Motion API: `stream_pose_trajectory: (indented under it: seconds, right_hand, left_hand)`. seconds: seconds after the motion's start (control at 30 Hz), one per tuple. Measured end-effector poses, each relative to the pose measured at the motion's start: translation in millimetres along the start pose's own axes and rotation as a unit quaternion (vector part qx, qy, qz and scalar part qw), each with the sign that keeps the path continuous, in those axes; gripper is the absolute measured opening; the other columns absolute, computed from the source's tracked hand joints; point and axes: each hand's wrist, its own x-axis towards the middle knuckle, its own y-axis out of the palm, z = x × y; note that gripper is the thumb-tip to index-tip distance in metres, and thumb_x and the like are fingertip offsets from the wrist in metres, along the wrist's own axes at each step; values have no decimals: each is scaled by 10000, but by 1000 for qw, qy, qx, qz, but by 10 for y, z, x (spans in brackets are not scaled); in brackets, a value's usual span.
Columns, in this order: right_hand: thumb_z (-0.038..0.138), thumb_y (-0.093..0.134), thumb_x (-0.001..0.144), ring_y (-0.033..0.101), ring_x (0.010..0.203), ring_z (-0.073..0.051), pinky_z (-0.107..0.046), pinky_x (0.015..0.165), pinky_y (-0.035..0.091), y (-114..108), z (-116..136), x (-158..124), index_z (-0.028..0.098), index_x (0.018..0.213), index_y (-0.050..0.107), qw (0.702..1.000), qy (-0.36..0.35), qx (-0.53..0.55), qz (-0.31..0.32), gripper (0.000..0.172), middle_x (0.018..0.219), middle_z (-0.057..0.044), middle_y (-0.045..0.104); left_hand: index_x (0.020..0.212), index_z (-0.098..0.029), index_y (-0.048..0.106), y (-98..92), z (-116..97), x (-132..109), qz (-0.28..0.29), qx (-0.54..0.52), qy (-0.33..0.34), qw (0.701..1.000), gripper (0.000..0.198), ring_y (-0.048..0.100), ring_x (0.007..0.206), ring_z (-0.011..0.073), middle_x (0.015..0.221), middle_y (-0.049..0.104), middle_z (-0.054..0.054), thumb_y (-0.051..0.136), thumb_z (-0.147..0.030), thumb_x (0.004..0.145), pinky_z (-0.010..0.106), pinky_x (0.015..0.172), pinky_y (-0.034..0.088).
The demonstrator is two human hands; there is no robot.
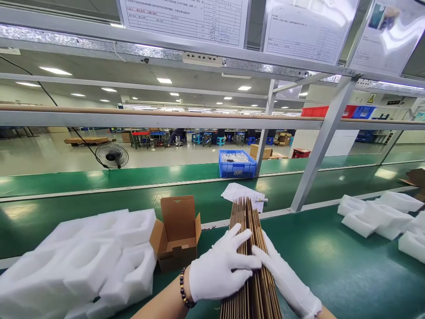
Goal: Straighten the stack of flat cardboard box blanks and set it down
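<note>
A tall row of folded flat cardboard boxes stands on edge on the green bench, with a dark gap running down its middle. My left hand, in a white glove, rests across the top edges with its fingers spread. On the right side, my gloved right hand grips part of the row, thumb over the top by the gap and fingers along the outer face. Left of the row stands an open brown carton, its lid raised. Printed paper with a pen lies behind the row.
White foam inserts are piled at the left, and more foam pieces lie at the right. A blue bin stands beyond the bench. A slanted metal post and a horizontal rail cross in front. A fan is farther back.
</note>
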Motion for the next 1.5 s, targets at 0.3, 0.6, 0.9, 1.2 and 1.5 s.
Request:
stream_pose_trajectory:
  seconds: [0.3,0.6,0.9,1.2,1.5]
  right_hand:
    - [736,589,724,230,1433,-249,-399,1202,179,-28,-105,26,230,1521,227,1000,8,-18,-20,1011,1552,-53,270]
    - [344,514,826,158,1453,-261,-456,1211,120,-277,-123,46,297,1466,380,942,-189,-266,-82,656,1574,28,188]
    - [80,379,764,62,1462,-296,-571,1169,148,-269,172,103,359,1362,522,842,-237,-477,81,676,1597,76,11]
    - [67,396,718,127,1452,-293,-582,1159,192,-229,368,83,299,1344,547,810,-180,-543,127,684,1574,-17,203]
    - [71,354,696,212,1432,-309,-614,1132,262,-270,337,75,192,1129,630,816,-217,-523,113,528,1473,-47,412]
  left_hand:
    - [1045,-322,739,-46,-18,-5,9,38,42,998,321,318,1407,342,1417,505,16,534,-196,833,545,1167,274]
    - [1008,-275,738,71,104,-66,-53,60,92,993,276,534,1215,226,1241,631,27,511,-207,867,442,1176,300]
    - [812,-174,579,92,54,-101,-79,101,175,976,129,489,905,147,842,574,19,464,-173,869,286,968,429]
    - [854,-175,592,119,109,-108,-89,91,185,974,173,488,883,155,835,582,27,426,-196,896,286,919,432]
    - [867,-179,618,124,113,-119,-100,84,177,975,224,528,893,150,844,629,21,410,-232,931,293,967,437]
